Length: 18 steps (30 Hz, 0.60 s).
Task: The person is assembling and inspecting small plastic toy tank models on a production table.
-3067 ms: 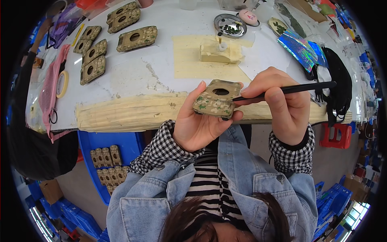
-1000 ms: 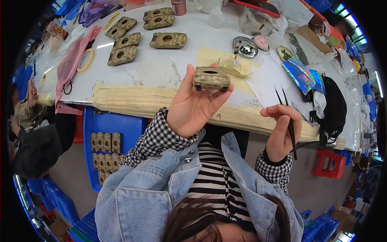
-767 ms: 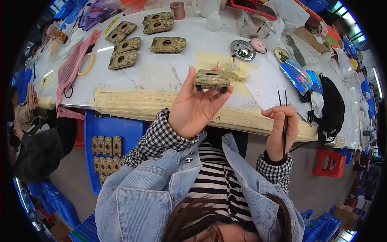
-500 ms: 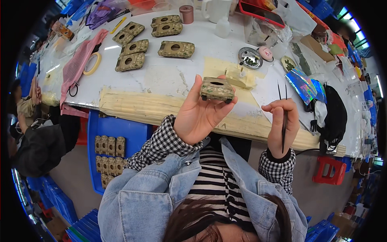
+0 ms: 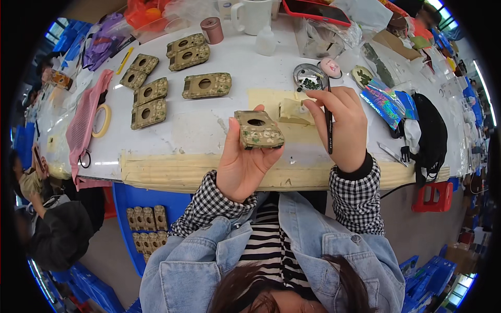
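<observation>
Holding one camouflage case (image 5: 258, 130); five more cases (image 5: 206, 85) lying on table (image 5: 193, 125).

The little case (image 5: 258, 129) is olive-tan with a pale flowery camo print, same as the bunch of cases (image 5: 206, 85) on the white bench (image 5: 198, 125). Black brush (image 5: 328, 122), black-and-white check cuffs (image 5: 356, 193), faded blue denim jacket (image 5: 323, 250), striped top underneath. Pink mesh bag (image 5: 86, 122), blue crate (image 5: 130, 208), red stool (image 5: 432, 195).
</observation>
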Available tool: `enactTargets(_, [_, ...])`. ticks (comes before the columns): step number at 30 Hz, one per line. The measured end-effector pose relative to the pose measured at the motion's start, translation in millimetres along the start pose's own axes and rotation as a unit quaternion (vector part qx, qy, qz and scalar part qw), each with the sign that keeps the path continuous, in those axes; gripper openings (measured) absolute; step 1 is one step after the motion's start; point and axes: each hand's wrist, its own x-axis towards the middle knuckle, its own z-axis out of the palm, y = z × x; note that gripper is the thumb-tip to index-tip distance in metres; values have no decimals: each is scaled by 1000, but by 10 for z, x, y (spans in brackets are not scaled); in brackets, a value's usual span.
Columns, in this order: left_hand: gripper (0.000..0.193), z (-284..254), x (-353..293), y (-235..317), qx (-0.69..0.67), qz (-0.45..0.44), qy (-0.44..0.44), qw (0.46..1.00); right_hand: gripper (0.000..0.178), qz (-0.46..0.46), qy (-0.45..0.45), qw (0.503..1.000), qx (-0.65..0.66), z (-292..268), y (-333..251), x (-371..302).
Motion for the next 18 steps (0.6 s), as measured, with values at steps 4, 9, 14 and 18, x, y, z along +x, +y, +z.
enactTargets(4, [53, -25, 31, 33, 29, -3, 22, 999, 14, 6, -11, 1000, 6, 86, 4, 16])
enactTargets(9, [62, -94, 14, 18, -3, 7, 3, 1000, 13, -3, -5, 1000, 5, 145, 31, 7])
enactTargets(14, [70, -102, 7, 0, -9, 6, -9, 1000, 15, -16, 22, 999, 19, 83, -1, 25])
enactTargets(18, [63, -105, 4, 8, -10, -1, -8, 1000, 14, 15, 78, 990, 116, -45, -138, 23])
